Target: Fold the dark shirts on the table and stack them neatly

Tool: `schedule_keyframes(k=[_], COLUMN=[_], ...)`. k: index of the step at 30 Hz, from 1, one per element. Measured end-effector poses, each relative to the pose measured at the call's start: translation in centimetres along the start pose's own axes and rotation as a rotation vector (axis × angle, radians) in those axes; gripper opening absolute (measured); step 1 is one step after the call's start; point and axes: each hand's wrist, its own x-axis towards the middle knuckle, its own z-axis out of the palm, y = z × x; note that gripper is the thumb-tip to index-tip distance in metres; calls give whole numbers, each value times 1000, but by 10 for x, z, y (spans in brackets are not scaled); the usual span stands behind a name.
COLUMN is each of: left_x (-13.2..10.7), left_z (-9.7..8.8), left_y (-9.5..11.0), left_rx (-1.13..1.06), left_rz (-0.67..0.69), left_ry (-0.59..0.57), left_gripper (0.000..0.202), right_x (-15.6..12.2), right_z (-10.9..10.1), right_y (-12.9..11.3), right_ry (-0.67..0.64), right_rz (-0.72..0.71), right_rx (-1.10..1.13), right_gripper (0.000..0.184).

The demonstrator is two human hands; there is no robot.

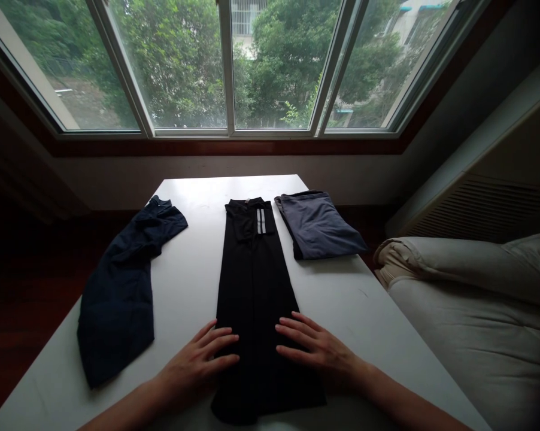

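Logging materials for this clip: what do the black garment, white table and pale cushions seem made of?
Black garment: matte fabric, fibre unclear; soft folds near its top.
White table: smooth, maybe laminate or painted wood; its far end gleams.
Pale cushions: dull, creased covering, fabric or leather; too dim to tell.

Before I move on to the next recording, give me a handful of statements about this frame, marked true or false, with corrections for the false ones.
1. The left hand and right hand reach over opposite long edges of the black garment. True.
2. The blue-grey garment lies under the right hand. False: it lies beyond that hand, beside the far part of the black garment.
3. The navy garment is left of the black garment on the white table. True.
4. The pale stripes are at the black garment's near end. False: they are near its far end.
5. The right hand is a closed fist. False: its fingers are extended.
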Motion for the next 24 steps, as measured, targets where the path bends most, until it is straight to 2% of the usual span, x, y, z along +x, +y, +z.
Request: schedule_keyframes(k=[3, 7, 10, 13, 15, 18, 22, 24], left_x=[2, 8, 17, 25, 27, 28, 24, 16], left_z=[4, -3, -10, -19, -30, -59, -105, -118], left_y=[-7, -3, 5, 13, 20, 35, 60, 69], left_rx=[17, -11, -55, -132, -226, -412, -726, -921], left_rz=[32, 8, 53, 106, 91, 17, -85, -101], left_ry=[57, 84, -9, -130, -217, -326, -411, -473], left_gripper=[47, 52, 64, 69, 73, 75, 55, 43], right_x=[7, 16, 19, 19, 19, 21, 29, 31], right_z=[2, 8, 8, 2, -4, -16, -36, -44], right_y=[-5, -8, -8, -11, -17, -32, -59, -71], right_ry=[0, 97, 116, 57, 2, -68, -132, -189], right_rz=[-45, 35, 67, 94, 117, 127, 186, 222], right_rx=[65, 243, 354, 438, 500, 597, 855, 1045], right_gripper=[53, 45, 44, 43, 44, 49, 39, 33])
